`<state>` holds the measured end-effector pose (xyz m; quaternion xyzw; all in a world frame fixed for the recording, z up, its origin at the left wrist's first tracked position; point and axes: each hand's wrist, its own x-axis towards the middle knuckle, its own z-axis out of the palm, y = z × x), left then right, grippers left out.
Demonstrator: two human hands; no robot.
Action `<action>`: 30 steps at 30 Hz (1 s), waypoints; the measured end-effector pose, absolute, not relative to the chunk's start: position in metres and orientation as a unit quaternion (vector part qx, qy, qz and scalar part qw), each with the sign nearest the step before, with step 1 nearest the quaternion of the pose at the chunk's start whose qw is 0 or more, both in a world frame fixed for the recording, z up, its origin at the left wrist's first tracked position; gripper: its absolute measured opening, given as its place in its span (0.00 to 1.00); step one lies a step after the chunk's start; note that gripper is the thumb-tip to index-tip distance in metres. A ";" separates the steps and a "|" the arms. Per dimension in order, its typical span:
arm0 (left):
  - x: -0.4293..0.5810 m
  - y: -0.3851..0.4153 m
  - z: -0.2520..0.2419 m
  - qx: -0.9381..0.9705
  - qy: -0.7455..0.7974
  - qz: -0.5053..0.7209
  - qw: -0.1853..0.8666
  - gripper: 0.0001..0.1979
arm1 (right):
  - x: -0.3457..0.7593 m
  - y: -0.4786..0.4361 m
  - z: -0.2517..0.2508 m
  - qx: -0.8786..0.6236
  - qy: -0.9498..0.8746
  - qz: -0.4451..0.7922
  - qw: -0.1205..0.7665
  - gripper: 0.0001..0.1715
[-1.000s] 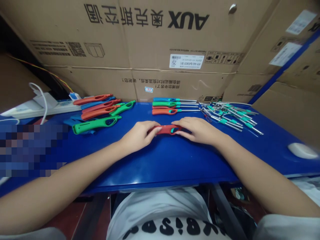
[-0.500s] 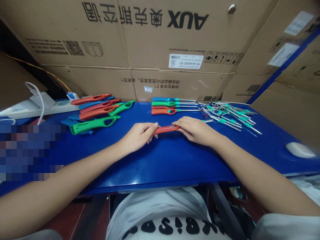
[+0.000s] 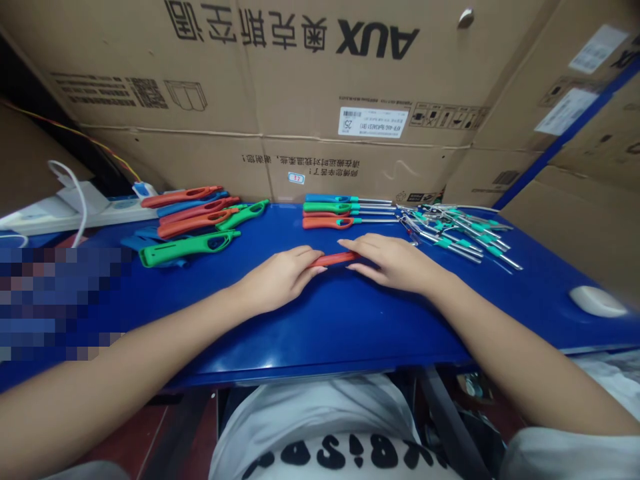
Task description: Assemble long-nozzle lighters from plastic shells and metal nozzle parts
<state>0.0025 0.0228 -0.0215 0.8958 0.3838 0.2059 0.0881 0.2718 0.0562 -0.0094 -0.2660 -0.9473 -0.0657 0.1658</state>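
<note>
Over the middle of the blue table, a red long-nosed lighter (image 3: 334,259) lies crosswise between my two hands. My left hand (image 3: 285,277) is closed on its left end, thumb below and fingers on top. My right hand (image 3: 395,263) wraps loosely around the other end, with thumb and forefinger apart on either side of it. That right end and any metal tube are hidden by the hand. Just beyond it, several lighters with metal tubes (image 3: 330,223) lie side by side in red, green and blue.
At the left lies a pile of red, blue and green lighter casings (image 3: 187,249). Several loose metal tubes with teal parts (image 3: 463,233) are heaped at the right. A power strip (image 3: 110,208) stands back left, a white mouse-like object (image 3: 597,301) far right. Cardboard (image 3: 295,87) walls the back.
My left thumb has shifted from the lighter's top to below it. My right thumb and forefinger have spread apart around the other end. The lighter has stayed about where it was.
</note>
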 end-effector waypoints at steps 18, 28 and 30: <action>0.005 0.021 -0.021 0.898 0.378 0.206 0.090 0.20 | 0.269 0.058 -0.005 -0.259 -0.951 -0.059 0.158 0.13; -0.004 0.029 -0.013 0.884 0.405 0.221 0.076 0.19 | 0.309 0.088 -0.003 -0.376 -0.910 -0.081 0.156 0.10; -0.003 0.028 -0.014 0.886 0.400 0.221 0.077 0.19 | 0.307 0.087 -0.003 -0.350 -0.921 -0.053 0.164 0.11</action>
